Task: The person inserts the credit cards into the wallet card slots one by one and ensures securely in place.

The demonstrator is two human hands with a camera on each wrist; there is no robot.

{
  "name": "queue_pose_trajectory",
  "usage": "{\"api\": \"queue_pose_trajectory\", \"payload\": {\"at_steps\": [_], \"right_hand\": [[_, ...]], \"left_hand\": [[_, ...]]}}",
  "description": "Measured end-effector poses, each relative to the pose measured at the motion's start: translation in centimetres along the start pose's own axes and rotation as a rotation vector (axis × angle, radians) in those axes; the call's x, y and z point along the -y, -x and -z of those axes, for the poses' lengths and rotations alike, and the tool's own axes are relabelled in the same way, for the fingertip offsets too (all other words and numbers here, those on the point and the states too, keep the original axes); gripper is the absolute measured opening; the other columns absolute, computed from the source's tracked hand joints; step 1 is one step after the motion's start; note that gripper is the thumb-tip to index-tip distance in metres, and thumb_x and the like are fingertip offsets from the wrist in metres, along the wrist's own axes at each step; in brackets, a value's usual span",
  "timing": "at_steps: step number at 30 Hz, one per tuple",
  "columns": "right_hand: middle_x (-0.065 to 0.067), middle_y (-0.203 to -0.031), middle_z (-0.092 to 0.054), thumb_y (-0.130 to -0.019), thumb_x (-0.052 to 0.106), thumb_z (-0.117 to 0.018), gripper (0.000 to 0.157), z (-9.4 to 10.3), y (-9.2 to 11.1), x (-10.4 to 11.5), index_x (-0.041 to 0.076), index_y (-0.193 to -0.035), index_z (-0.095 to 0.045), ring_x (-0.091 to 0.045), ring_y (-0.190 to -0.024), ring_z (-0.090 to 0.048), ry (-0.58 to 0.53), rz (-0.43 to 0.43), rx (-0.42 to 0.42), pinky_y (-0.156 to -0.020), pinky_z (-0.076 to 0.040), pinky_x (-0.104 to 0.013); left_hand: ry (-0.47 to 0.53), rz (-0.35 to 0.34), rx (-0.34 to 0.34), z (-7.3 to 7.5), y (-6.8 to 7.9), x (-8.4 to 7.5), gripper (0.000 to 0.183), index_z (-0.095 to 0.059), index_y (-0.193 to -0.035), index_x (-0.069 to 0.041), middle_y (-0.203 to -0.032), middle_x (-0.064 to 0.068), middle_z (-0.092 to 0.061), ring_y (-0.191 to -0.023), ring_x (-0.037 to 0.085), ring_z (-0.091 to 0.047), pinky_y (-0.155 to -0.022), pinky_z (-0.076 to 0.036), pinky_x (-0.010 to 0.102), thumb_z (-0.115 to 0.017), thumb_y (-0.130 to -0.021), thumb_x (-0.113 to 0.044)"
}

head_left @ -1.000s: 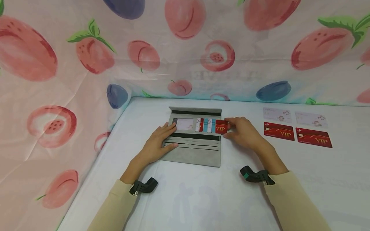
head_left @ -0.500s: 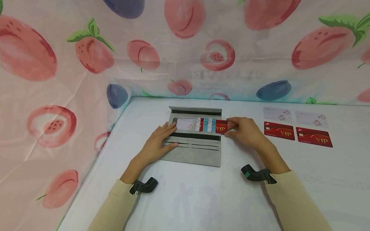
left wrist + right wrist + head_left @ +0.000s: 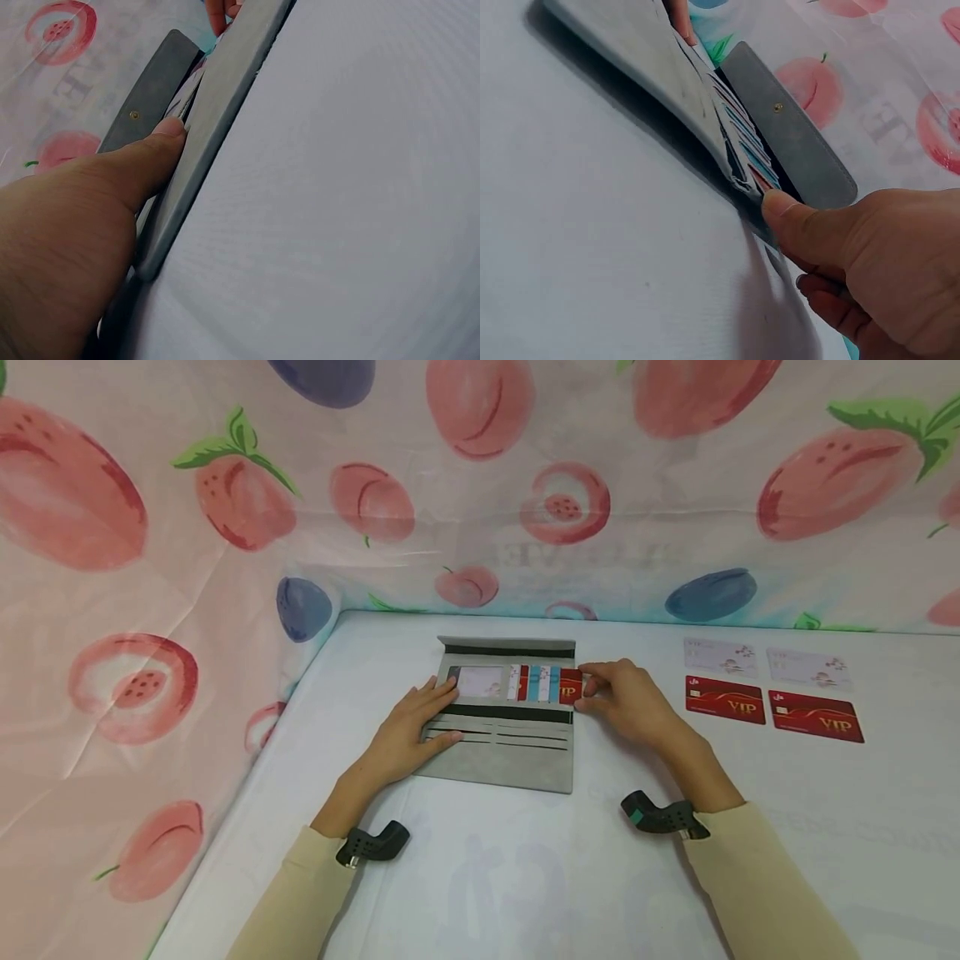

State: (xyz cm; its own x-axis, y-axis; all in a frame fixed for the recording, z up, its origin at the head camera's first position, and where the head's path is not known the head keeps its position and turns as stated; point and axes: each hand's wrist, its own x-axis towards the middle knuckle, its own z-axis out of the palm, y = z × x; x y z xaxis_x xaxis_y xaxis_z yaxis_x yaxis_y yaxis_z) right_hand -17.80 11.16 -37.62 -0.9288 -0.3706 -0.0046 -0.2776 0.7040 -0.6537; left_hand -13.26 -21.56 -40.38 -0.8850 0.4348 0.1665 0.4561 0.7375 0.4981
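Observation:
An open grey wallet (image 3: 510,772) lies unfolded, its snap flap (image 3: 506,643) at the far side. Its upper half carries a lilac card behind a window (image 3: 478,682) and an overlapping row of red, blue and pale cards (image 3: 543,685). At the right end of that row, my right hand (image 3: 633,706) pinches a red VIP card (image 3: 570,686) by its outer edge, thumb near and fingers beyond. My left hand (image 3: 405,735) rests with fingers spread on the wallet's left side. In the left wrist view, the left thumb (image 3: 154,154) presses along the wallet's near half.
To the right, two red VIP cards (image 3: 725,700) and two pale VIP cards (image 3: 720,658) lie in two rows on the white table (image 3: 525,885). A fruit-print cloth (image 3: 465,518) hangs behind and along the left side.
My right hand has moved slightly left, and the red VIP card now sits further into the wallet, with less of it sticking out. The left hand stays where it was.

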Motion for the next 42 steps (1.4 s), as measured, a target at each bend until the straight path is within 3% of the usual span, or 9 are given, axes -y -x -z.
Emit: {"api": "queue_pose_trajectory", "payload": {"at_steps": [7, 24, 31, 42], "right_hand": [[-0.01, -0.092, -0.058, -0.089, 0.009, -0.069, 0.048, -0.1, -0.2, 0.3, -0.008, -0.13, -0.052, -0.03, -0.098, -0.047, 0.032, 0.057, -0.013, -0.094, -0.043, -0.05], [-0.013, -0.09, -0.056, -0.089, 0.009, -0.069, 0.05, -1.1, -0.7, 0.3, -0.01, -0.131, -0.051, -0.031, -0.095, -0.045, 0.062, 0.098, -0.017, -0.086, -0.045, -0.046], [-0.011, -0.084, -0.053, -0.091, 0.009, -0.066, 0.046, -1.4, -0.8, 0.6, -0.009, -0.13, -0.052, -0.03, -0.091, -0.044, 0.065, 0.09, 0.001, -0.073, -0.041, -0.04], [-0.011, -0.083, -0.051, -0.091, 0.01, -0.066, 0.049, -1.6, -0.7, 0.8, -0.009, -0.133, -0.049, -0.028, -0.089, -0.043, 0.057, 0.061, 0.01, -0.072, -0.037, -0.038]], "left_hand": [[-0.004, 0.0, 0.009, 0.1, 0.0, -0.1, 0.065, -0.044, -0.143, -0.003, -0.151, 0.007, -0.035, -0.142, 0.026, -0.021, -0.116, -0.012, 0.042, -0.069, -0.089, -0.031], [0.003, 0.007, 0.019, 0.1, -0.3, 0.0, 0.065, -0.044, -0.142, -0.003, -0.152, 0.006, -0.034, -0.143, 0.026, -0.02, -0.117, -0.011, 0.04, -0.069, -0.089, -0.03], [0.004, 0.017, 0.022, 0.1, -0.3, 0.0, 0.065, -0.044, -0.142, -0.003, -0.152, 0.006, -0.034, -0.143, 0.025, -0.02, -0.117, -0.01, 0.039, -0.069, -0.089, -0.031], [0.002, 0.021, 0.027, 0.1, -0.1, -0.1, 0.065, -0.045, -0.142, -0.003, -0.152, 0.006, -0.034, -0.143, 0.025, -0.019, -0.117, -0.01, 0.039, -0.07, -0.088, -0.03]]}}
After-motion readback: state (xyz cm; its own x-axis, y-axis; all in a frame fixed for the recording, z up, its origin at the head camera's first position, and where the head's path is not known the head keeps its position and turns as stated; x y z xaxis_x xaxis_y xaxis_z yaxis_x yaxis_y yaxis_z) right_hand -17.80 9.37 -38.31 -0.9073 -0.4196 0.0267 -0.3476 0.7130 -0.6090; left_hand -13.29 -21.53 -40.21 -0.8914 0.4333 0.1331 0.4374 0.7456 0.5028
